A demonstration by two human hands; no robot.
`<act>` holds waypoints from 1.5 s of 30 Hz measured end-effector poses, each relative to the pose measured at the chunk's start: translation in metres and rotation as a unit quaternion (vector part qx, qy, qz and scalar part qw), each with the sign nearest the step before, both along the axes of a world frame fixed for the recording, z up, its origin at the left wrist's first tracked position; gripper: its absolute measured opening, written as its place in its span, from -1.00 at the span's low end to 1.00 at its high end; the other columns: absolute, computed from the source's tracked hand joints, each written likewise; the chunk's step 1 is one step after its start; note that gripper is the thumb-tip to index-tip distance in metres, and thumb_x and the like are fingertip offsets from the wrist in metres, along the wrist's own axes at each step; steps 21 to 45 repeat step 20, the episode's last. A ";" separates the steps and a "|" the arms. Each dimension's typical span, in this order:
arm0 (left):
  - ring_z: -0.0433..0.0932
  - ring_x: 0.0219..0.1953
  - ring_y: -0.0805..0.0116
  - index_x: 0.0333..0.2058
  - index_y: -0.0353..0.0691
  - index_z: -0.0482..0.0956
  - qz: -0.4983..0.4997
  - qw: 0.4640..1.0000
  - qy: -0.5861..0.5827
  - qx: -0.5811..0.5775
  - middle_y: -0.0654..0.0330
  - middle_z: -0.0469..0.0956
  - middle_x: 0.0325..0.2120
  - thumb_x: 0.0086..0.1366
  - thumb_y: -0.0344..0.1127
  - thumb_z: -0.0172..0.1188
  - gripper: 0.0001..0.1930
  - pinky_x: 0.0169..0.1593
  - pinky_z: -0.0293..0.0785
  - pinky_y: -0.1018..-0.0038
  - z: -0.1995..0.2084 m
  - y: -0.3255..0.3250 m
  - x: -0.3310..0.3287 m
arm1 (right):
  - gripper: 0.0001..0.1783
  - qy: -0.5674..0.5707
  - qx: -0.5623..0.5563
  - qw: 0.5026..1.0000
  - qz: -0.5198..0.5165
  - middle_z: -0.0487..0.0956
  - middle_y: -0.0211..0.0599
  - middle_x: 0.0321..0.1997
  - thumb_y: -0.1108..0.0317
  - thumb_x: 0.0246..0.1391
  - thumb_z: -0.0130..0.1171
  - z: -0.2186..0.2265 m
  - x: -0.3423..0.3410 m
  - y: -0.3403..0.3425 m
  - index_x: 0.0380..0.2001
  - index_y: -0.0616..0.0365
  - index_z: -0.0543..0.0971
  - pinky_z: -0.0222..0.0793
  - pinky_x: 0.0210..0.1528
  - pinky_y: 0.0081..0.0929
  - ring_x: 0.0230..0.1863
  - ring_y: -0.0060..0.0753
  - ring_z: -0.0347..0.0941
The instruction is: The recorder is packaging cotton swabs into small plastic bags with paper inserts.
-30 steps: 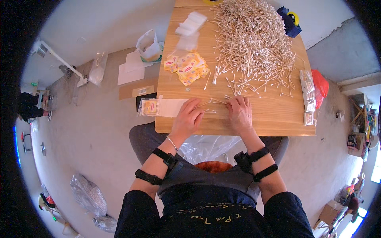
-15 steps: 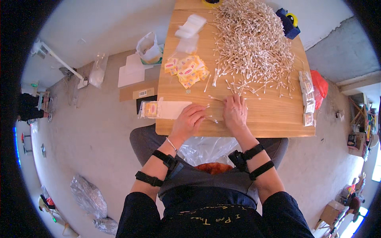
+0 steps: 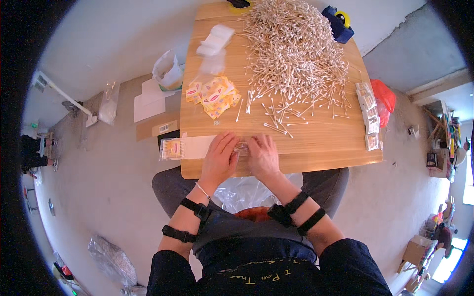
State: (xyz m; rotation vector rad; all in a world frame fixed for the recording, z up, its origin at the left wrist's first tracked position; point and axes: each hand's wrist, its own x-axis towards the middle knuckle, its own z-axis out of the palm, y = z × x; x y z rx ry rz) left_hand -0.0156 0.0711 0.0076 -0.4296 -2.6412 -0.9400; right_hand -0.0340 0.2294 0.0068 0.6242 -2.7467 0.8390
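Observation:
Close to the table's front edge, my two hands meet around a small bunch of cotton swabs (image 3: 241, 146). My left hand (image 3: 221, 157) curls its fingers at the bunch's left end, over the end of a white strip (image 3: 196, 147). From the other side, my right hand (image 3: 263, 155) closes on the same swabs; its fingertips are partly hidden. Left of the strip lies a clear pack (image 3: 173, 148) of swabs with a yellow card. Loose swabs (image 3: 279, 117) lie scattered beyond my hands, in front of a large swab pile (image 3: 298, 54).
Yellow printed cards (image 3: 217, 96) and clear plastic bags (image 3: 216, 39) lie on the table's left. Filled packs (image 3: 368, 113) line the right edge beside a red bag (image 3: 383, 96). A tape dispenser (image 3: 338, 24) stands far right. A white bag (image 3: 168, 71) sits on the floor.
My right hand has come left, and both hands now meet at the bunch of swabs. Stray swabs that lay near my hands are now gathered between them. The whole view has shifted slightly.

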 end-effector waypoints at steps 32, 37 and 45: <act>0.24 0.20 0.09 0.06 -0.13 0.42 -0.084 0.992 -0.007 -0.089 0.04 0.33 0.11 0.07 -0.40 0.20 -0.50 0.23 0.22 0.33 -0.005 -0.002 -0.002 | -0.69 -0.002 0.051 0.998 -0.039 0.44 -0.41 -0.17 0.34 -0.16 0.15 -0.013 -0.010 -0.001 -0.23 -0.06 0.56 0.17 -0.02 -0.24 -0.03 -0.20 0.27; 0.24 0.20 0.09 0.06 -0.13 0.42 -0.084 0.992 -0.007 -0.089 0.04 0.33 0.11 0.07 -0.40 0.20 -0.50 0.23 0.22 0.33 -0.005 -0.002 -0.002 | -0.69 -0.002 0.051 0.998 -0.039 0.44 -0.41 -0.17 0.34 -0.16 0.15 -0.013 -0.010 -0.001 -0.23 -0.06 0.56 0.17 -0.02 -0.24 -0.03 -0.20 0.27; 0.24 0.20 0.09 0.06 -0.13 0.42 -0.084 0.992 -0.007 -0.089 0.04 0.33 0.11 0.07 -0.40 0.20 -0.50 0.23 0.22 0.33 -0.005 -0.002 -0.002 | -0.69 -0.002 0.051 0.998 -0.039 0.44 -0.41 -0.17 0.34 -0.16 0.15 -0.013 -0.010 -0.001 -0.23 -0.06 0.56 0.17 -0.02 -0.24 -0.03 -0.20 0.27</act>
